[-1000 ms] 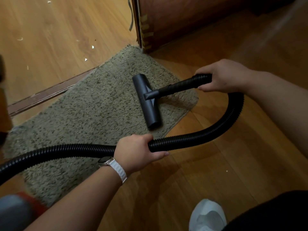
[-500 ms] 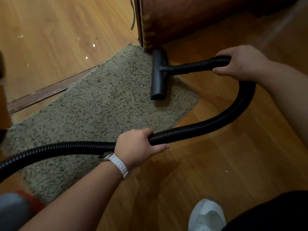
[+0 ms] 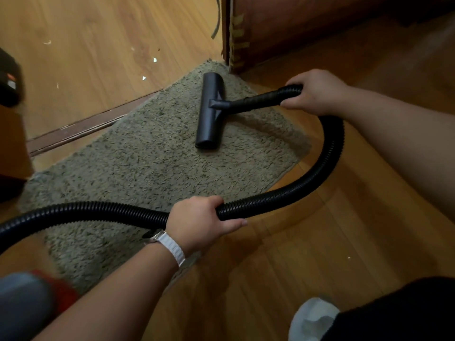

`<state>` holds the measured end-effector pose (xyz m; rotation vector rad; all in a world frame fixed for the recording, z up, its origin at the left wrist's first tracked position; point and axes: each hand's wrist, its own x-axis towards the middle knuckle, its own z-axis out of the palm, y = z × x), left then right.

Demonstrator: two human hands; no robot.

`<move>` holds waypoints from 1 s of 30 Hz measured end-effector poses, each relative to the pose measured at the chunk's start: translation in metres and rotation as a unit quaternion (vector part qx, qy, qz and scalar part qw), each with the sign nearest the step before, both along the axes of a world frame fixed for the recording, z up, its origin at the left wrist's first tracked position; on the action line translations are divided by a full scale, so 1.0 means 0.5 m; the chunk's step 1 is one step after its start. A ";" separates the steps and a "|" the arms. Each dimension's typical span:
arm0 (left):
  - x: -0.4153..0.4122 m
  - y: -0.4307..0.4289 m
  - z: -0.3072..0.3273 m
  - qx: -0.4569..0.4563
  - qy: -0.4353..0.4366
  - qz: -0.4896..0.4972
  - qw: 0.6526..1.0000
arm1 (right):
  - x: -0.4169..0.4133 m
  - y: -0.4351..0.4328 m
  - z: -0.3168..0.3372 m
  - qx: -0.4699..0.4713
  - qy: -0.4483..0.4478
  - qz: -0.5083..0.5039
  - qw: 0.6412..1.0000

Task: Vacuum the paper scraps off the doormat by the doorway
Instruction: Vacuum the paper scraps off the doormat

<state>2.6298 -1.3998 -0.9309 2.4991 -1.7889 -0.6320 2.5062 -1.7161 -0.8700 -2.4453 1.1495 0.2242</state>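
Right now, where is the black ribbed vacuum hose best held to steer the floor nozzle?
Grip the black ribbed vacuum hose at its stiff neck behind the flat black floor nozzle, from above, where the right hand wraps it; the left hand supports the slack.

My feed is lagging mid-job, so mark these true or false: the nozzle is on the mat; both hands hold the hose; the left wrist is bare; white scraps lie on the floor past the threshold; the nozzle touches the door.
1. The nozzle is on the mat. True.
2. Both hands hold the hose. True: the left hand grips mid-hose, the right hand near the nozzle.
3. The left wrist is bare. False: it wears a watch with a white band.
4. White scraps lie on the floor past the threshold. True.
5. The nozzle touches the door. False: mat shows between them.
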 end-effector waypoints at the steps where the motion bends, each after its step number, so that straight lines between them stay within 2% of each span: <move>1: 0.012 0.006 0.001 0.007 0.000 0.004 1.000 | 0.022 0.001 -0.001 0.002 -0.003 0.001 1.000; 9: 0.097 0.066 -0.010 0.021 -0.025 0.028 0.999 | 0.159 0.065 -0.012 0.032 -0.022 0.070 0.997; 14: 0.121 0.089 -0.032 0.001 -0.049 0.005 0.999 | 0.170 0.112 -0.018 0.049 0.004 0.133 0.990; 20: 0.139 0.102 -0.074 -0.002 -0.039 -0.042 0.998 | 0.090 0.126 -0.050 0.096 0.021 0.104 0.990; 24: 0.138 0.092 -0.090 0.043 -0.048 -0.071 0.995 | 0.038 0.127 -0.097 0.140 0.033 0.086 0.986; 30: 0.136 0.078 -0.086 0.107 -0.071 -0.075 0.989 | 0.025 0.128 -0.156 0.138 0.035 0.072 0.987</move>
